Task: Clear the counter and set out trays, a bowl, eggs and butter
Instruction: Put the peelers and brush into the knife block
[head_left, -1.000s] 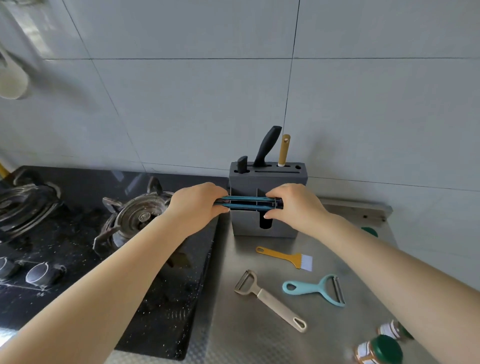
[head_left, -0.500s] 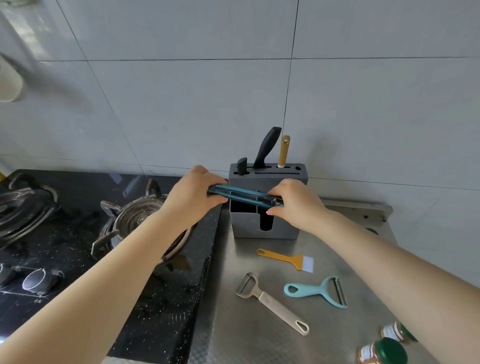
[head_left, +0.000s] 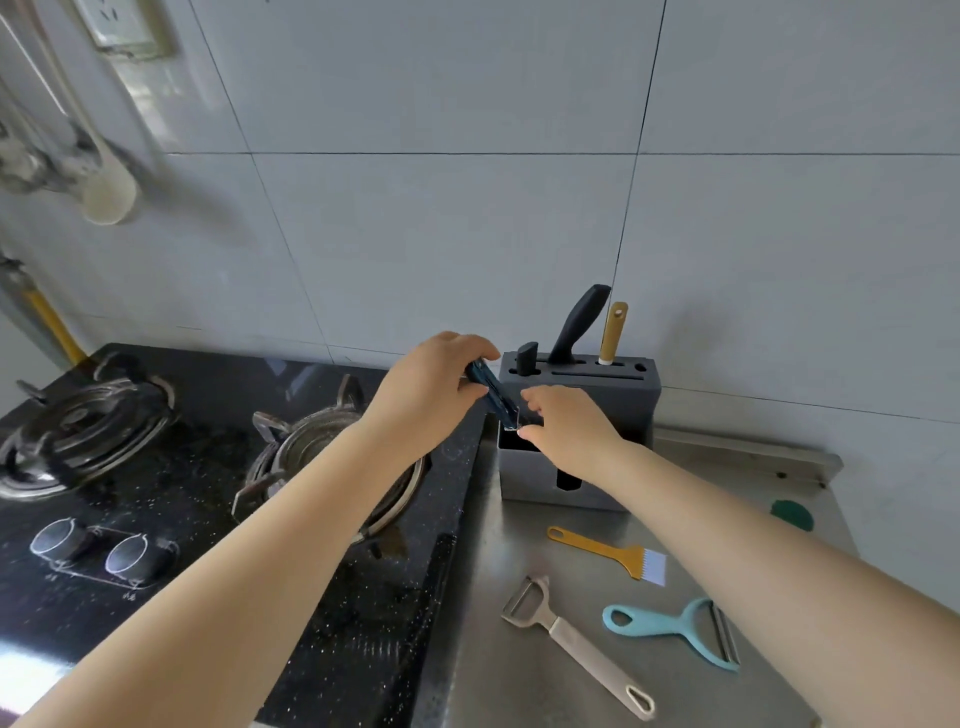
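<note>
From the head view, the left hand (head_left: 426, 395) closes its grip round the upper end of a dark blue utensil (head_left: 493, 397), which slants down to the front left opening of the grey knife block (head_left: 618, 395), while the right hand (head_left: 569, 423) pinches its lower tip there. The block stands at the back of the steel surface (head_left: 483, 649) just beside the black gas stove (head_left: 156, 467), holding a black knife handle (head_left: 579, 322) and a yellow handle (head_left: 613, 332). Nearer on the surface lie a yellow brush (head_left: 618, 553), a beige peeler (head_left: 576, 644) and a light blue peeler (head_left: 675, 629), each apart from the others.
</note>
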